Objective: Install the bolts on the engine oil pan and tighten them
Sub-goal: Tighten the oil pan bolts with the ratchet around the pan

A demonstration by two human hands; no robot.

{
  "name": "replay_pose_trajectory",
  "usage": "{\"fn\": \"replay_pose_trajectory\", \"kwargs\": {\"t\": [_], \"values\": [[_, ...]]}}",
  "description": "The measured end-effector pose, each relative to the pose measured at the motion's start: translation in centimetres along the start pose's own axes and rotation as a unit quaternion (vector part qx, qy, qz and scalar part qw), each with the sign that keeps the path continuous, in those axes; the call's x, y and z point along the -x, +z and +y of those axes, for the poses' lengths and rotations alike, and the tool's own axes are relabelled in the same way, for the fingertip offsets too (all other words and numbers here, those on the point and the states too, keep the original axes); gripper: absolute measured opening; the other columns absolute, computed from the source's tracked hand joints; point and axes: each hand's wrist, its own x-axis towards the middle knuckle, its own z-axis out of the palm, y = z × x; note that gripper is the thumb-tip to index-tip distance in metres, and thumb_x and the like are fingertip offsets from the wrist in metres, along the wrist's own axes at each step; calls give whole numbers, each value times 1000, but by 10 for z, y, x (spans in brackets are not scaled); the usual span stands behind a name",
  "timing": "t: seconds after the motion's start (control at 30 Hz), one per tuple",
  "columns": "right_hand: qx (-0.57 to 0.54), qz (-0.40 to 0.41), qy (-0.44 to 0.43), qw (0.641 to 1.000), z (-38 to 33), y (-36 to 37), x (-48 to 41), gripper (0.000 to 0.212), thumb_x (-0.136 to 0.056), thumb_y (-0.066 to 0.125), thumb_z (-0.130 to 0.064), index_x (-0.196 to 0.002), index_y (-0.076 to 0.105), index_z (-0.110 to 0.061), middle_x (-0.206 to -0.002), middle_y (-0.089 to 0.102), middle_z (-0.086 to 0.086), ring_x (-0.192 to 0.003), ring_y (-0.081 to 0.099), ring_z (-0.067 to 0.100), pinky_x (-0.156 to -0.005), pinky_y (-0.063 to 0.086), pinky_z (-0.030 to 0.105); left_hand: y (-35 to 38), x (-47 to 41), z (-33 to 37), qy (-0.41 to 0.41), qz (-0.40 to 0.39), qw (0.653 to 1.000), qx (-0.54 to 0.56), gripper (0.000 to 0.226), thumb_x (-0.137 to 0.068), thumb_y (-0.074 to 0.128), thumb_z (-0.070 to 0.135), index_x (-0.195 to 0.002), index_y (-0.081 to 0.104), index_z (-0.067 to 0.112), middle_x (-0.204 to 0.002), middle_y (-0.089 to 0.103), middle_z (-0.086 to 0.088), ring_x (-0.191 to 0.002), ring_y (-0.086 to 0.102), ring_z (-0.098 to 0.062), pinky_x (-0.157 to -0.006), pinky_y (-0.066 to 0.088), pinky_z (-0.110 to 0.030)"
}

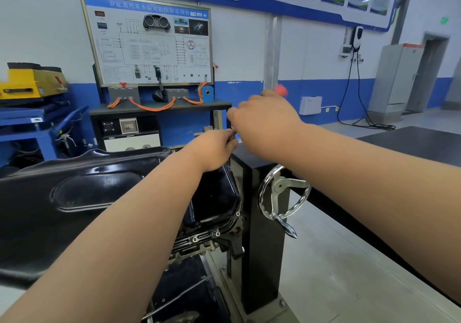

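The black engine oil pan lies upside-up on the engine, which is clamped in a black stand. Bolts sit in the pan's near flange. My left hand reaches over the pan's far right corner and pinches a small dark part, likely a bolt or tool tip. Just above it my right hand grips a tool with an orange-red handle, whose shaft is hidden behind the fingers. Both hands almost touch at the corner.
A chrome handwheel juts from the stand on the right. A dark table edge runs along the right. Behind stand a training board with orange cables, a blue bench and a yellow box.
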Motion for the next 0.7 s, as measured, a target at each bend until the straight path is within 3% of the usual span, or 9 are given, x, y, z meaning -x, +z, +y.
{"fn": "replay_pose_trajectory", "kwargs": {"t": [0.03, 0.07, 0.13, 0.17, 0.27, 0.4, 0.5, 0.6, 0.7], "values": [[-21, -9, 39, 999, 0, 0, 0, 7, -93, 48, -18, -89, 53, -14, -70, 45, -1, -61, 44, 19, -60, 31, 30, -1, 0, -1, -5, 3, 1000, 7, 31, -98, 39, 25, -68, 37, 30, -66, 47, 5, -59, 44, -8, -51, 28, -26], [-73, -37, 92, 992, 0, 2, -2, 22, -96, 46, -29, -80, 51, -14, -67, 42, -1, -56, 39, 17, -53, 27, 28, -1, 2, -1, -4, 3, 1000, 7, 29, -97, 40, 23, -70, 39, 31, -67, 49, 6, -61, 46, -10, -52, 30, -26], [-188, -90, 169, 963, -2, 7, -2, 43, -95, 38, -51, -71, 48, -16, -67, 42, 0, -55, 37, 15, -48, 22, 26, -3, 3, -1, -17, -19, 1000, -10, 20, -94, 42, 16, -77, 48, 26, -72, 52, 4, -67, 50, -18, -59, 36, -28], [-195, -92, 172, 961, -4, 7, -1, 44, -94, 38, -53, -74, 52, -16, -68, 41, 0, -55, 37, 15, -47, 22, 26, -3, 3, 0, -20, -29, 999, -11, 21, -92, 42, 13, -77, 50, 25, -73, 52, 3, -69, 50, -19, -62, 38, -31], [-89, -44, 83, 992, -8, 4, 3, 16, -93, 51, -23, -104, 55, -12, -67, 37, 0, -54, 36, 16, -45, 22, 27, -3, 4, 2, 6, -20, 1000, -21, 32, -96, 40, 19, -66, 38, 32, -65, 49, 5, -60, 45, -13, -54, 34, -29], [-17, 7, -21, 1000, 4, 2, 4, 31, -87, 53, -8, -116, 44, -16, -80, 43, -2, -72, 35, 19, -64, 28, 33, 0, 1, -2, 1, -5, 1000, -26, 22, -101, 37, 30, -82, 44, 21, -67, 47, 5, -59, 43, -7, -50, 30, -25], [-77, 3, 37, 996, 6, 5, 6, 8, -93, 50, -24, -91, 49, -17, -66, 36, -4, -53, 34, 13, -52, 26, 28, -1, 1, -3, -11, -5, 1000, -2, 20, -100, 39, 28, -83, 46, 21, -71, 50, 4, -64, 48, -13, -53, 34, -26], [-199, -65, 151, 966, -6, 12, 4, 48, -92, 38, -56, -65, 42, -17, -59, 44, -2, -52, 39, 13, -47, 22, 26, -1, -1, -3, -20, -18, 998, 55, 18, -96, 43, 14, -84, 56, 17, -72, 50, 8, -70, 54, -8, -58, 42, -18], [-210, -59, 166, 962, -12, 13, 1, 46, -92, 39, -54, -63, 40, -19, -61, 44, -2, -53, 39, 14, -47, 22, 26, -2, 0, -1, -29, -25, 997, 63, 34, -95, 44, 9, -67, 42, 29, -69, 45, 12, -69, 51, -9, -60, 43, -20]]}}
